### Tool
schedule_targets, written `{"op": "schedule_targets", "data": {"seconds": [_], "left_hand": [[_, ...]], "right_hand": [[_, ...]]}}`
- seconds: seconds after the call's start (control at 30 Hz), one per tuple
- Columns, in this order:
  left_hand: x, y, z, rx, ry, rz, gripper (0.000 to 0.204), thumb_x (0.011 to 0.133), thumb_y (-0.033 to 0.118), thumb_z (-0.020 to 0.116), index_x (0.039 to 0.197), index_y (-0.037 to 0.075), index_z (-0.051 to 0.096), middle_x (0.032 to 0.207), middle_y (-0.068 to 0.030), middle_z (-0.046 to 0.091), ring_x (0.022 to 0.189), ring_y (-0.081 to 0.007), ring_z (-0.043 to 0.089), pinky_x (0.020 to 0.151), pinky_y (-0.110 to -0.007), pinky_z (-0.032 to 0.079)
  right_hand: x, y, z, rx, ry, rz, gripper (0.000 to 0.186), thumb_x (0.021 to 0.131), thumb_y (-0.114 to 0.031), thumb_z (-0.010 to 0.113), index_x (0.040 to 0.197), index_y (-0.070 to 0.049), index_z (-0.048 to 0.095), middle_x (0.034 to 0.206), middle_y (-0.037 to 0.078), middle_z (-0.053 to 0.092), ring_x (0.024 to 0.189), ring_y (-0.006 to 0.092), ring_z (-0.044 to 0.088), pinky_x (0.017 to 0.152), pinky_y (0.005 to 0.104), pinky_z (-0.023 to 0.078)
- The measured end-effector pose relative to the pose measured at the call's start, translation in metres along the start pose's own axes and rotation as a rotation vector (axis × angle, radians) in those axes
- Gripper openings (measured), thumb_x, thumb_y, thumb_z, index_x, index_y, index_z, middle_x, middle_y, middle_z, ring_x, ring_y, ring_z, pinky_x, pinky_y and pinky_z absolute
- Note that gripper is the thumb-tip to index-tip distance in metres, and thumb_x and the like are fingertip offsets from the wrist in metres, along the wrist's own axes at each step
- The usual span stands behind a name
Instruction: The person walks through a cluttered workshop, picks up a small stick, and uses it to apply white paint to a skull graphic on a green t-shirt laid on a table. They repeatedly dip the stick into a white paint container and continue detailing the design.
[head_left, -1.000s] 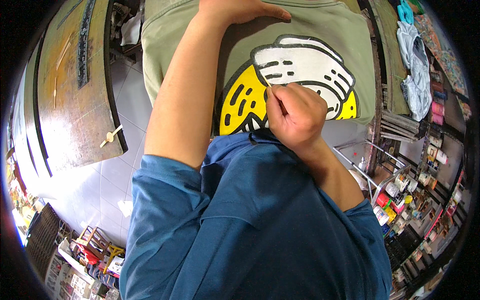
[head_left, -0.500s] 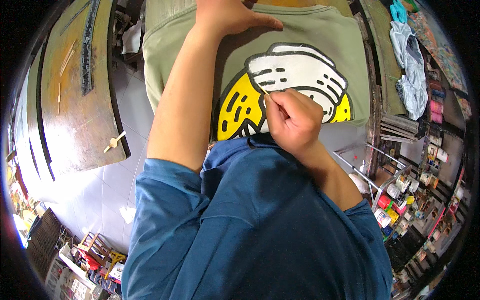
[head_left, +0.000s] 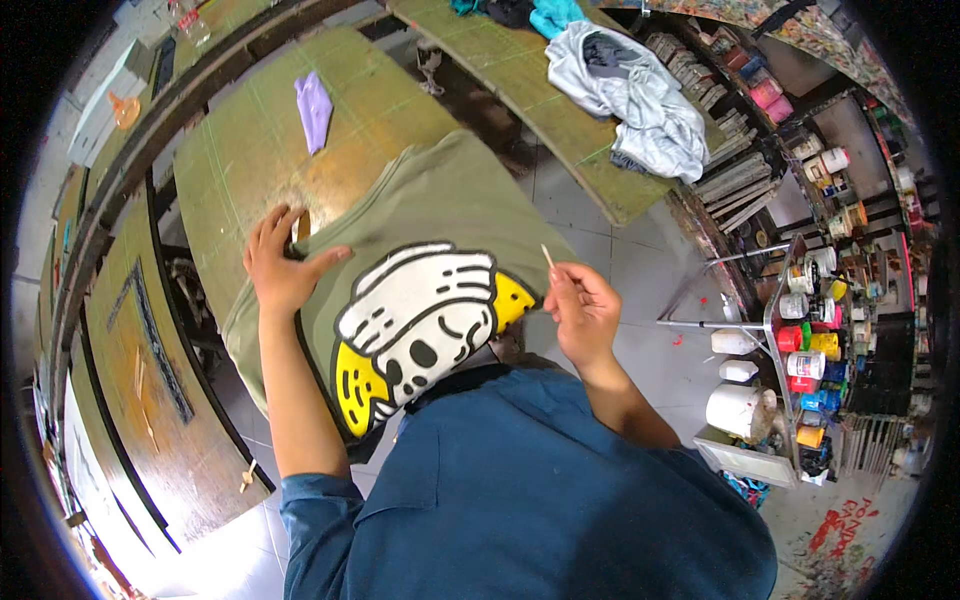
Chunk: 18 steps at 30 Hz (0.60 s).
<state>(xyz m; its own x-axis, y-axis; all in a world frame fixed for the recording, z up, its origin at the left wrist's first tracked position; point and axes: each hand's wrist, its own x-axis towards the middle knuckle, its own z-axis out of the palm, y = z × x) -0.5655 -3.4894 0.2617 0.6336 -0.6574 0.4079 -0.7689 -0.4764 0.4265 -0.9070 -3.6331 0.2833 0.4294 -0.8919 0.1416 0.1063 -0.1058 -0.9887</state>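
Note:
An olive green T-shirt (head_left: 450, 185) lies over a wooden board (head_left: 240, 170), its near part hanging toward my body. It bears a black-outlined print (head_left: 425, 300) of a white face with a white cap and yellow patches at both sides. My left hand (head_left: 282, 262) rests at the shirt's upper left edge, thumb and fingers spread and holding nothing. Off the right side of the print, my right hand (head_left: 583, 310) pinches a thin wooden stick (head_left: 547, 256) between thumb and fingers. Its tip points up and away from the cloth.
A purple cloth-like piece (head_left: 313, 110) lies farther up the board. Grey crumpled cloth (head_left: 640, 100) sits on another board at the upper right. Paint jars (head_left: 800, 340) and a metal frame (head_left: 770, 350) stand at the right. More boards (head_left: 150, 400) are at the left.
The view has turned and shifted, showing more of the board. My right hand has moved with the stick from the middle of the print to beyond its right side. My left hand stays by the shirt's upper edge.

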Motion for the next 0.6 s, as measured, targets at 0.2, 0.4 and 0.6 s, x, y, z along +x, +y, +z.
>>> {"op": "schedule_targets", "data": {"seconds": [0.2,0.4,0.6], "left_hand": [[0.005,-0.004,0.006,-0.090,0.004,0.037,0.080,0.051,0.049,0.094,0.118,0.012,0.070,0.132,-0.0114,0.061,0.126,-0.0314,0.052,0.104,-0.048,0.039],[-0.009,0.001,-0.005,0.047,0.331,0.167,0.058,0.066,0.044,0.088,0.106,0.007,0.070,0.119,-0.0156,0.064,0.108,-0.0334,0.059,0.095,-0.044,0.045],[-0.007,0.004,-0.005,-0.180,0.313,-0.038,0.050,0.073,0.045,0.085,0.098,0.005,0.071,0.101,-0.0134,0.069,0.093,-0.0320,0.064,0.085,-0.039,0.050]], "right_hand": [[0.014,0.017,-0.040,-0.014,0.140,-0.060,0.024,0.100,-0.009,0.060,0.121,0.003,0.058,0.081,0.007,0.069,0.063,0.0063,0.057,0.056,0.0205,0.045],[0.038,0.016,-0.033,-0.052,-0.005,-0.063,0.034,0.100,-0.008,0.060,0.130,0.004,0.052,0.095,0.012,0.072,0.072,0.0126,0.065,0.067,0.0238,0.054],[0.032,0.023,-0.056,0.009,-0.029,0.013,0.039,0.101,-0.009,0.060,0.135,0.005,0.049,0.105,0.016,0.071,0.086,0.0158,0.068,0.081,0.0293,0.055]]}}
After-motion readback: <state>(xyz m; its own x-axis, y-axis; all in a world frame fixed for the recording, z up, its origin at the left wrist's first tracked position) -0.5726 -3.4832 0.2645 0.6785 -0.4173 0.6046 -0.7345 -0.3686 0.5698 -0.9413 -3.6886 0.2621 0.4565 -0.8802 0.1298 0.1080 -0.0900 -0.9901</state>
